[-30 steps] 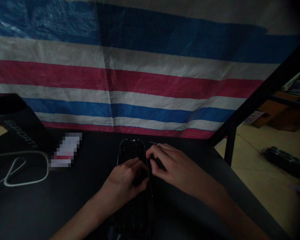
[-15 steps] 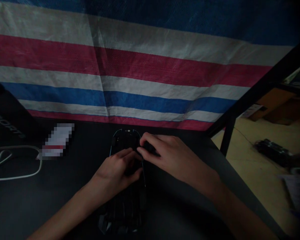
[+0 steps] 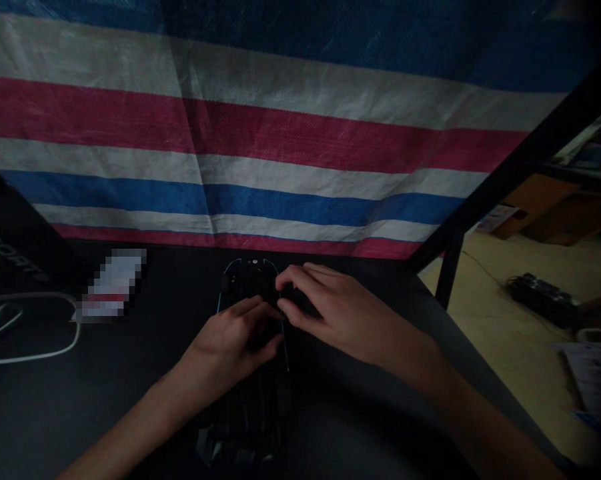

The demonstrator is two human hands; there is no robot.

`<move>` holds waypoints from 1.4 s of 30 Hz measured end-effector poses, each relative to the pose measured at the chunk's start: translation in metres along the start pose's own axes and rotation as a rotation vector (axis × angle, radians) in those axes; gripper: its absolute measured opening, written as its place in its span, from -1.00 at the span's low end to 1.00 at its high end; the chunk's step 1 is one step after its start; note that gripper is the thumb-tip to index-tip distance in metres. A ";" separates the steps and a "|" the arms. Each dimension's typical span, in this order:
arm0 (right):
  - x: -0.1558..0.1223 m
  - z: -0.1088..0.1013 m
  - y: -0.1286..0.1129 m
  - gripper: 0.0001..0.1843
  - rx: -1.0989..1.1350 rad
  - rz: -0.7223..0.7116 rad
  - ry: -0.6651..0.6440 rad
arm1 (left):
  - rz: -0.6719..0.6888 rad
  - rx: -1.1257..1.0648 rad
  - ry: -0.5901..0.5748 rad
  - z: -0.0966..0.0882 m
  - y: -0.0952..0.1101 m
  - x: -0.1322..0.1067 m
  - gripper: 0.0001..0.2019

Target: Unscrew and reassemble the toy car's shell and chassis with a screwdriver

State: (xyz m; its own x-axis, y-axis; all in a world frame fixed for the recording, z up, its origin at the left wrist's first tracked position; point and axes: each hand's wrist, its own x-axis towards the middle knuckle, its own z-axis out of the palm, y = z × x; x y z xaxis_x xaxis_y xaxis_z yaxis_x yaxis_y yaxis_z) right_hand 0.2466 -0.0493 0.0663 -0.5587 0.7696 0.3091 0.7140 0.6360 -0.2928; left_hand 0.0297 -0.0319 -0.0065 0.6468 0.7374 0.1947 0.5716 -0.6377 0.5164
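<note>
A long black model car (image 3: 253,407) lies lengthwise on the dark table, with a rounded far end and thin bluish edge lines. My left hand (image 3: 235,333) rests across its middle, fingers curled over the body and thumb along the right side. At the car's right edge, near the far end, is my right hand (image 3: 325,297), thumb and fingers bent toward each other. Something dark shows between those fingertips; it is too dim to name. Both hands cover part of the car, and its details are lost in shadow.
On the table's left are a pixelated pale card-like item (image 3: 111,285), a white cable (image 3: 73,343) and a black box (image 3: 15,247). Behind hangs a striped sheet (image 3: 280,147). A black frame leg (image 3: 450,270) stands at right; a dark device (image 3: 540,300) lies on the floor.
My right hand's fingertips have parted slightly at the car's edge. The left hand keeps its hold, and the whole view has shifted a little.
</note>
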 end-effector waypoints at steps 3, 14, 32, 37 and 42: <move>0.000 0.002 0.001 -0.81 -0.043 0.056 0.003 | -0.009 -0.010 0.002 0.000 0.000 0.000 -0.77; 0.003 0.005 -0.002 -0.83 -0.075 0.012 0.029 | 0.002 -0.021 0.010 0.000 0.003 -0.001 -0.83; 0.005 0.001 0.005 -0.85 0.049 -0.061 0.014 | -0.010 -0.058 0.010 -0.002 0.005 -0.004 -0.81; 0.003 -0.010 0.008 -0.74 0.093 -0.088 -0.036 | -0.036 -0.055 -0.009 -0.003 0.006 -0.003 -0.80; 0.007 0.000 0.005 -0.70 0.100 -0.166 -0.005 | -0.012 -0.049 0.019 -0.002 0.005 -0.005 -0.81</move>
State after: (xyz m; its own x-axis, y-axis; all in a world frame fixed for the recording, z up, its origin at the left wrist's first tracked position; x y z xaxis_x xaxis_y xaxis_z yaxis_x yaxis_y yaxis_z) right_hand 0.2464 -0.0413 0.0672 -0.6676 0.6540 0.3558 0.5666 0.7563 -0.3270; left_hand 0.0288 -0.0380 -0.0034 0.6301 0.7494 0.2033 0.5535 -0.6171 0.5594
